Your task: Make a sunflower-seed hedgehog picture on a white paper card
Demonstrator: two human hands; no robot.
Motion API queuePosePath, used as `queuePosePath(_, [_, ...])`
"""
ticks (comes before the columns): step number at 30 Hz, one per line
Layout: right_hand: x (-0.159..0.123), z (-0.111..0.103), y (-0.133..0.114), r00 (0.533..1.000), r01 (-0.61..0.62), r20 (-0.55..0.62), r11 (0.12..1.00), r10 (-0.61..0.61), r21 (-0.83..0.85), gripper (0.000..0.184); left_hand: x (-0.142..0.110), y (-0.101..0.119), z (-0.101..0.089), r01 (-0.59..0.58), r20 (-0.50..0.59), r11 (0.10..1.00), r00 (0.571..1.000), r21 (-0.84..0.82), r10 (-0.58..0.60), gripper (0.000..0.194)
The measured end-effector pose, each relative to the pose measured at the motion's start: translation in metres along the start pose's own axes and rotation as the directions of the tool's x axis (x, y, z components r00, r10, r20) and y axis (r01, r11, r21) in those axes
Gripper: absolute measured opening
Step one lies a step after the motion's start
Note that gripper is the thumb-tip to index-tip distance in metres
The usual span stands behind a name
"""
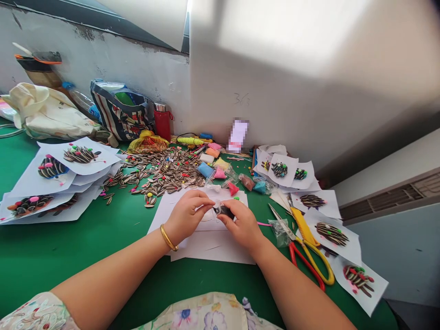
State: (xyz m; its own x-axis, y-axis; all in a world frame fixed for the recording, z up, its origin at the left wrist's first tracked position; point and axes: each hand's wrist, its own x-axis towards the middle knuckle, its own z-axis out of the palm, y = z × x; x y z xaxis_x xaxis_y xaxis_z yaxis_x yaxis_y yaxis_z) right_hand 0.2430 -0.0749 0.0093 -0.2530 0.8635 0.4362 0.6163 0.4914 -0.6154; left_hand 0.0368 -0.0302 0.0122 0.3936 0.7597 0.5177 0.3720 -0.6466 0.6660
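My left hand (188,214), with a gold bangle at the wrist, pinches what looks like the clear edge of a small bag. Fingers of my right hand (241,223) are closed around the same small bag of black clay (225,211). Both hands are over white paper sheets (213,250) with faint drawn lines, partly hidden under them. Beyond the sheets lies a heap of striped sunflower seeds (168,169). Soft clay lumps and packets, among them a blue one (205,170) and a brown one (246,182), sit to the right of the seeds.
Scissors (302,247) and a yellow utility knife (304,227) lie at right. Seed-decorated sheets are stacked left (91,167) and right (338,234). A red bottle (162,123), a striped bag (118,110) and a cream bag (51,114) stand along the wall. The tabletop (113,252) is green.
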Motion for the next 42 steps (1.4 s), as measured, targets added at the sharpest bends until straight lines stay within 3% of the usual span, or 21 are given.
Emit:
queuePosePath(15, [0.0002, 0.0016, 0.0025, 1.0, -0.013, -0.013, 1.0, 0.013, 0.008, 0.029, 0.0018, 0.0054, -0.0045, -0.023, -0.032, 0.999, 0.999, 0.027, 0.024, 0.011])
queuePosePath(27, [0.0, 0.0013, 0.0028, 0.999, -0.035, -0.004, 0.999, 0.035, 0.011, 0.027, 0.0038, 0.0004, -0.0019, 0.138, -0.088, 0.974, 0.984, -0.179, -0.155, 0.014])
queuePosePath(32, [0.0004, 0.0031, 0.0018, 1.0, -0.025, 0.008, 0.999, 0.025, 0.026, 0.027, 0.0013, 0.0019, -0.0006, 0.078, -0.048, 0.984, 0.995, -0.159, -0.087, 0.008])
queuePosePath(37, [0.0, 0.0047, -0.0013, 0.999, -0.024, 0.022, 0.997, 0.023, 0.071, 0.026, 0.0001, 0.0043, -0.001, -0.064, -0.056, 0.998, 0.996, 0.028, 0.066, 0.006])
queuePosePath(42, [-0.0013, 0.0052, -0.0015, 0.999, -0.037, 0.026, 0.995, 0.035, 0.092, 0.027, 0.0, 0.0068, 0.0, -0.046, -0.016, 0.998, 0.999, 0.04, 0.046, 0.017])
